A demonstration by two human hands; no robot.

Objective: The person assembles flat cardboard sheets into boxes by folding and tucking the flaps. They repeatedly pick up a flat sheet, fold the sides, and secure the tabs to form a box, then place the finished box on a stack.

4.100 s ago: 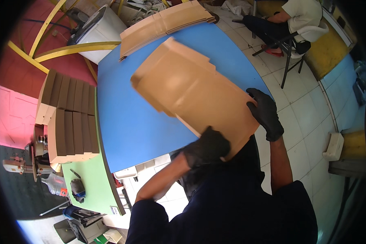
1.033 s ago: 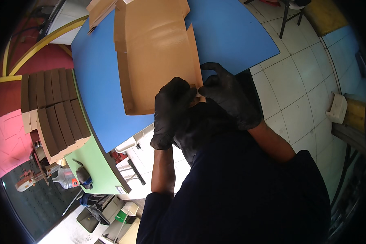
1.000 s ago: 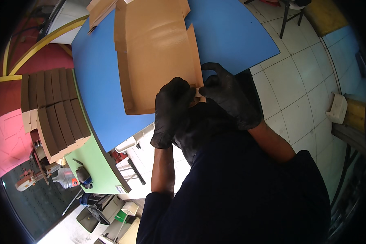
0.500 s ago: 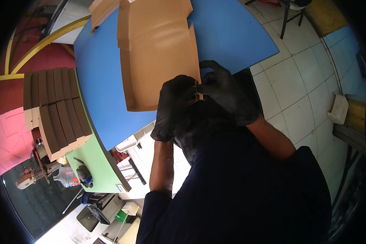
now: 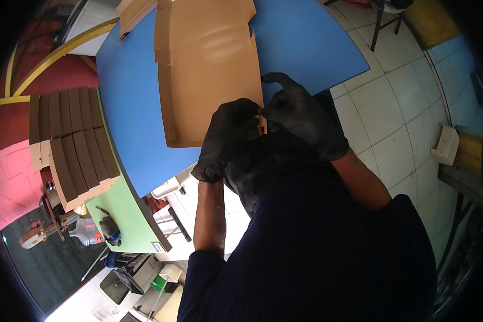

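Note:
An unfolded brown cardboard box (image 5: 214, 70), its side walls raised, lies on the blue table (image 5: 129, 118). At its near right corner my left hand (image 5: 226, 131), in a black glove, is closed with bent fingers on the corner flap. Just right of it, my right hand (image 5: 307, 121), also black-gloved, presses its thumb side against the same corner. The right index finger arches away over the box's right wall. Between the hands a small piece of the folded flap shows; the fingertips partly hide it.
Folded brown boxes (image 5: 72, 145) are stacked on a green table (image 5: 126, 214) at left, near a dark object (image 5: 110, 229) and a clear plastic bottle (image 5: 86, 232). More cardboard (image 5: 134, 16) lies at the far left of the blue table. A chair (image 5: 386, 16) stands far right.
My right hand has shifted slightly right and its index finger has lifted higher. The left hand stays at the corner, its wrist a little further left. The box has barely moved.

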